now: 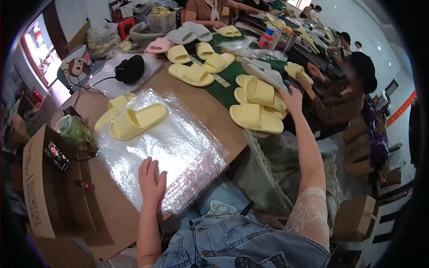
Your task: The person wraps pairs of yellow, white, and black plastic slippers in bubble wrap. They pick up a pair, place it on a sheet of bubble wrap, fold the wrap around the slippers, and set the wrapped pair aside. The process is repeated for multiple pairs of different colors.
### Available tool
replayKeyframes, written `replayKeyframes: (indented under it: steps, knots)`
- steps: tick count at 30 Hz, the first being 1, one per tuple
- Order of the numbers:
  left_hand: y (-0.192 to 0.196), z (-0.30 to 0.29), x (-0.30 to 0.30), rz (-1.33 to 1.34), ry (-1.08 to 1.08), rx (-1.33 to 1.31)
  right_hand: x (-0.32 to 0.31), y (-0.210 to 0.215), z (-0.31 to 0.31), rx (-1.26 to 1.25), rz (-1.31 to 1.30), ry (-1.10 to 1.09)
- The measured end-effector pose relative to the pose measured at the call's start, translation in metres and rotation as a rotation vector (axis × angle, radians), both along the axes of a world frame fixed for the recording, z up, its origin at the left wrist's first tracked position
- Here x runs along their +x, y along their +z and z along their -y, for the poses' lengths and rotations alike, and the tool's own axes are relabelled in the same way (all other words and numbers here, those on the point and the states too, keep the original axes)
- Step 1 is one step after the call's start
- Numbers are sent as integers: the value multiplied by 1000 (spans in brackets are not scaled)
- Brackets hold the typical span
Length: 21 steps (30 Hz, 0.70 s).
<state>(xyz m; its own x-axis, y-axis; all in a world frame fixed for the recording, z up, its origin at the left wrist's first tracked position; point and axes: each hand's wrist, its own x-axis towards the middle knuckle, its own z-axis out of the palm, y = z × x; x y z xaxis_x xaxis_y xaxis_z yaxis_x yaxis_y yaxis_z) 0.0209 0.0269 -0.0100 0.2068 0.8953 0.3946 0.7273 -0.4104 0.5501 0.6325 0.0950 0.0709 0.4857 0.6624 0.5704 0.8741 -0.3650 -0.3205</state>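
My left hand [152, 181] lies with fingers stretched out on a stack of clear plastic bags [187, 156]. On the stack's far part rests a yellow slipper [138, 120], and another yellow slipper [112, 111] is just behind it. My right arm reaches out to the far right. There my right hand [292, 100] closes on the heel end of a light grey slipper [266, 73], beside a pile of yellow slippers [259, 92]. Part of its grip is hidden behind the hand.
More yellow slippers [190, 75], grey slippers [196, 31] and a pink slipper [160, 45] stand farther back. A co-worker [342, 89] at the right holds a yellow slipper [295, 69]. An open cardboard box [40, 187] is at my left, near a black cap [129, 69].
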Motion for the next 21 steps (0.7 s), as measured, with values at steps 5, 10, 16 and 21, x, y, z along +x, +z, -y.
replayKeyframes:
  steps: [5, 10, 16, 21]
  knots:
    - [0, -1, 3, 12, 3, -1, 49, -4, -70, -153, -439, 76]
    - [0, 1, -1, 1, 14, 23, 14, 7, -97, 148, -516, 164]
    - [4, 1, 2, 23, -8, 3, -47, 50, -95, 403, -172, 448]
    - [6, 3, 1, 21, 23, -11, -168, 110, -56, 473, 46, 590]
